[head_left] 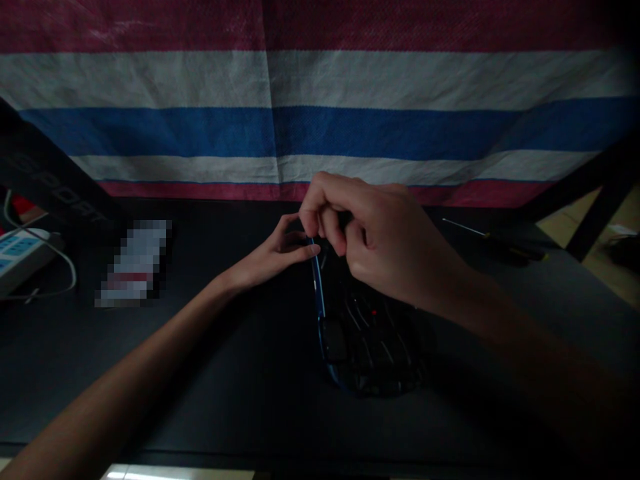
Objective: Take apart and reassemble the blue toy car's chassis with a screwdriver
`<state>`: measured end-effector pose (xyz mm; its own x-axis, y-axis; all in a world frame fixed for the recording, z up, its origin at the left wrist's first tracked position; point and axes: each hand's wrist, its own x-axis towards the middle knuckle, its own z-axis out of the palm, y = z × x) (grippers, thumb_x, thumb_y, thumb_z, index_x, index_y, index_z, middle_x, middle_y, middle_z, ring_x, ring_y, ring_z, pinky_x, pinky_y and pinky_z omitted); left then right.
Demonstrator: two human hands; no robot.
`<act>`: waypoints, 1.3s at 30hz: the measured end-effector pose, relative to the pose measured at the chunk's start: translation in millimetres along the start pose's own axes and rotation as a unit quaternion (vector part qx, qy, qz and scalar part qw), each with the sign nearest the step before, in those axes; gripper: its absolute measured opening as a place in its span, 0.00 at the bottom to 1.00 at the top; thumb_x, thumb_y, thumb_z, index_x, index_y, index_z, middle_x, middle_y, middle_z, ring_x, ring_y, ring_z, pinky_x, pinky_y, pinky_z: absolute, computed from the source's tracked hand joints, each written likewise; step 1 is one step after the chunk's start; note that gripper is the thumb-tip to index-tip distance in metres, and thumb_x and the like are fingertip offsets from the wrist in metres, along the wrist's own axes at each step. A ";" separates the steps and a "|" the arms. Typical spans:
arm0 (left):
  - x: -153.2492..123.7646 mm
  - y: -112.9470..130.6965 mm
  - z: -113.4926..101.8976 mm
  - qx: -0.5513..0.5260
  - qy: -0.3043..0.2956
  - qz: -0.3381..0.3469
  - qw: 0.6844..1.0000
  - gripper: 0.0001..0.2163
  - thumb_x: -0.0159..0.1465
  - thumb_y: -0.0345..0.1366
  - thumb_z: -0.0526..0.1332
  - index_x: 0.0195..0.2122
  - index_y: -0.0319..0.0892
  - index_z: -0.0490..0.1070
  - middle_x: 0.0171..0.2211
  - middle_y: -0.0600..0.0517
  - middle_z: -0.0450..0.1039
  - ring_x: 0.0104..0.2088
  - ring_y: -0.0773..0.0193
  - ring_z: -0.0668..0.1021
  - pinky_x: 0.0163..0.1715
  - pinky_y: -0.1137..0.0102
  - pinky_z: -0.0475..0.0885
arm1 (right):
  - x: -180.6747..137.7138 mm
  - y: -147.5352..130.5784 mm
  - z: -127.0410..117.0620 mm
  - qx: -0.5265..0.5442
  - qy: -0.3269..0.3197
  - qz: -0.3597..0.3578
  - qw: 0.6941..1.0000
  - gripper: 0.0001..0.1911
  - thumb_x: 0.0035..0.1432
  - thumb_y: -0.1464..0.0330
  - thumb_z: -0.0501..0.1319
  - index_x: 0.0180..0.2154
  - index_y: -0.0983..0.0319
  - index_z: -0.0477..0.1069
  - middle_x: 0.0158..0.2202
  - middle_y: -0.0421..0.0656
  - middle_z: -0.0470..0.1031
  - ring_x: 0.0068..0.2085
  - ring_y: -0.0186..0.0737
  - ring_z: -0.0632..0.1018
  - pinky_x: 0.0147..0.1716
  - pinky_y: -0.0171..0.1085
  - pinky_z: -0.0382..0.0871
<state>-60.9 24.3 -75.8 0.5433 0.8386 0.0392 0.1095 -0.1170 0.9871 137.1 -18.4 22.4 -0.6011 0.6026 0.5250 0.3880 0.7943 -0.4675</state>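
A dark object with a glossy blue edge, which looks like an overturned toy car (383, 357), lies on the black table in front of me. Its ribbed black underside faces up, with a small red spot on it. From the left, my left hand (285, 250) grips its far blue edge between thumb and fingers. My right hand (373, 233) is over its far end, fingers curled in and closed near the left hand's fingertips. Whatever the right fingers pinch is hidden or too dark to make out. The right hand also covers the far right part of the car.
A screwdriver (500, 243) with a black and yellow handle lies at the right. To the left are a blurred-out flat item (135, 263) and a white power strip (25, 257) with a cable. A striped cloth sheet (310, 130) hangs behind the table (225, 393).
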 end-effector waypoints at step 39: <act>-1.0 -9.3 -1.6 -0.033 0.010 -0.005 0.999 0.34 0.65 0.45 0.69 0.67 0.45 0.55 0.59 0.41 0.71 0.62 0.49 0.73 0.67 0.48 0.61 | -6.0 6.3 -7.2 -0.229 -0.035 0.035 0.972 0.10 0.73 0.66 0.54 0.42 0.61 0.73 0.34 0.44 0.77 0.37 0.43 0.77 0.41 0.41 0.65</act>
<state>-63.7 25.4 -84.7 0.5264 0.8496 0.0321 0.0591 -0.0742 0.9955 148.2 -16.4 21.5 -0.6016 0.6623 0.4466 0.6902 0.7124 -0.1268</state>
